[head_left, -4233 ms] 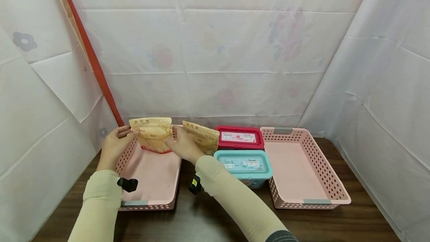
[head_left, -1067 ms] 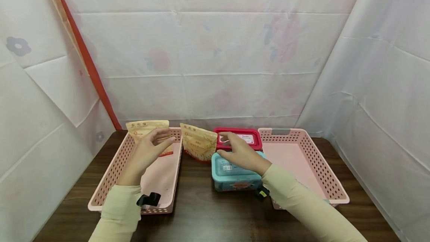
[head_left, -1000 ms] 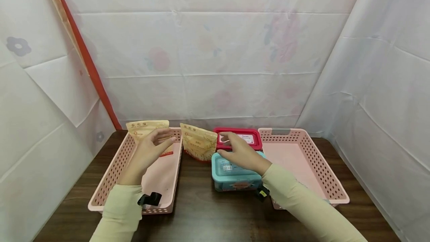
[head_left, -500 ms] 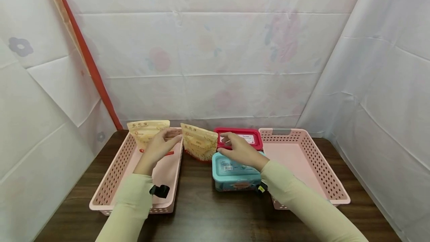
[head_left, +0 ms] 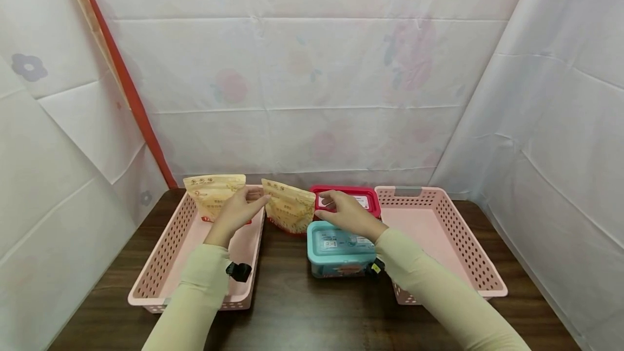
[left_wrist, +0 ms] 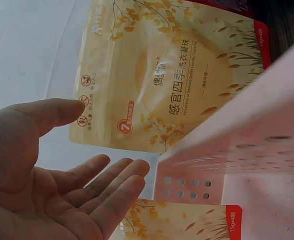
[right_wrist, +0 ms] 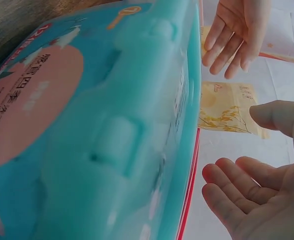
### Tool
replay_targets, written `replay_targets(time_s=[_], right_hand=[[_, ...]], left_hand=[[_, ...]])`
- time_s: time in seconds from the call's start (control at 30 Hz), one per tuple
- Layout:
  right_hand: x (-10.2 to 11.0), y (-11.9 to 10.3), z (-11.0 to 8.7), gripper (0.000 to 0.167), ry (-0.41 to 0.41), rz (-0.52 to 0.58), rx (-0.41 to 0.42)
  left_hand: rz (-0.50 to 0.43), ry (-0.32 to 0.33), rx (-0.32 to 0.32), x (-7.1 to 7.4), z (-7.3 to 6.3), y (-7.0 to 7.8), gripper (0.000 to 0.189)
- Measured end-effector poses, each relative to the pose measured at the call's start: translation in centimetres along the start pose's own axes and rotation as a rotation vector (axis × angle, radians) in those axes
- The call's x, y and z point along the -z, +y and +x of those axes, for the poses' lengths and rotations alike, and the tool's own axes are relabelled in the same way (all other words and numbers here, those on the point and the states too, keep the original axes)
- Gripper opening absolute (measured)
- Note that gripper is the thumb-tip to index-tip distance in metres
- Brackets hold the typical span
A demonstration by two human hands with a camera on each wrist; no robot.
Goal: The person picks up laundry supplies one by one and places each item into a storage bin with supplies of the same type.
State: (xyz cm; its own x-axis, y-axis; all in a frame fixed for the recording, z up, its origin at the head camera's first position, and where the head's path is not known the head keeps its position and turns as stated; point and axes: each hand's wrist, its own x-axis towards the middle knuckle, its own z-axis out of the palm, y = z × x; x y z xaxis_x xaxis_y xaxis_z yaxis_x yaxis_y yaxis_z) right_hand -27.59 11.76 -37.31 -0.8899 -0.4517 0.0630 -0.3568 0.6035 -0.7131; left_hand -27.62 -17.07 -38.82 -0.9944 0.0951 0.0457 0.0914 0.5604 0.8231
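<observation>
A yellow laundry capsule pouch (head_left: 290, 207) stands between the left basket and two lidded boxes. At its left edge is my left hand (head_left: 239, 211), fingers loosely bent; in the left wrist view the thumb (left_wrist: 62, 111) overlaps the pouch's top strip. My right hand (head_left: 350, 215) hovers over the teal box (head_left: 336, 256), fingertips towards the pouch's right edge. Neither palm contains anything; the right wrist view shows a gap between the right fingers (right_wrist: 227, 192) and the pouch (right_wrist: 227, 107). Another yellow pouch (head_left: 209, 194) stands in the left basket, partly behind my left hand.
The pink left basket (head_left: 156, 270) sits on the dark wooden table (head_left: 302, 313). Behind the teal box is a red-lidded box (head_left: 372, 199). Another pink basket (head_left: 470, 242) stands at the right. White patterned sheets (head_left: 292, 69) hang at the back and sides.
Earlier both hands held the first pouch at the left basket; it now stands there, released. My right hand moved right over the teal box, and my left hand moved right towards the second pouch.
</observation>
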Motion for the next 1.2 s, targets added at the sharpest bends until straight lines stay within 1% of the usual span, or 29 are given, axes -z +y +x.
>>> replay_targets(time_s=[0.13, 0.3, 0.4, 0.53, 0.7, 0.83, 1.0, 1.2], right_hand=[[-0.1, 0.0, 0.4, 0.048, -0.001, -0.019, 0.022], [-0.2, -0.1, 1.0, 0.039, 0.001, -0.067, 0.042], [-0.2, -0.3, 1.3, 0.035, -0.002, -0.091, 0.039], [-0.2, -0.4, 1.8, 0.025, -0.003, -0.096, 0.026], [-0.2, -0.3, 2.4, 0.015, -0.01, -0.107, 0.02], [-0.2, -0.4, 2.7, 0.012, -0.02, -0.135, 0.028], [-0.1, -0.6, 2.8, 0.009, -0.022, -0.173, 0.036], [-0.1, -0.4, 2.9, 0.008, -0.024, -0.181, 0.034]], left_hand=[[0.015, -0.004, 0.007, -0.1, 0.3, -0.1, 0.065], [0.044, -0.029, 0.027, -0.3, 0.7, 0.0, 0.067], [0.04, -0.039, 0.045, -0.4, 0.9, 0.1, 0.066], [0.026, -0.044, 0.062, -0.5, 1.1, 0.1, 0.065], [0.026, -0.042, 0.063, -0.7, 1.4, 0.0, 0.062], [0.024, -0.028, 0.061, -0.8, 1.5, 0.0, 0.059], [-0.005, -0.024, 0.083, -0.8, 1.7, -0.1, 0.055], [-0.016, -0.013, 0.103, -0.9, 1.9, -0.2, 0.053]])
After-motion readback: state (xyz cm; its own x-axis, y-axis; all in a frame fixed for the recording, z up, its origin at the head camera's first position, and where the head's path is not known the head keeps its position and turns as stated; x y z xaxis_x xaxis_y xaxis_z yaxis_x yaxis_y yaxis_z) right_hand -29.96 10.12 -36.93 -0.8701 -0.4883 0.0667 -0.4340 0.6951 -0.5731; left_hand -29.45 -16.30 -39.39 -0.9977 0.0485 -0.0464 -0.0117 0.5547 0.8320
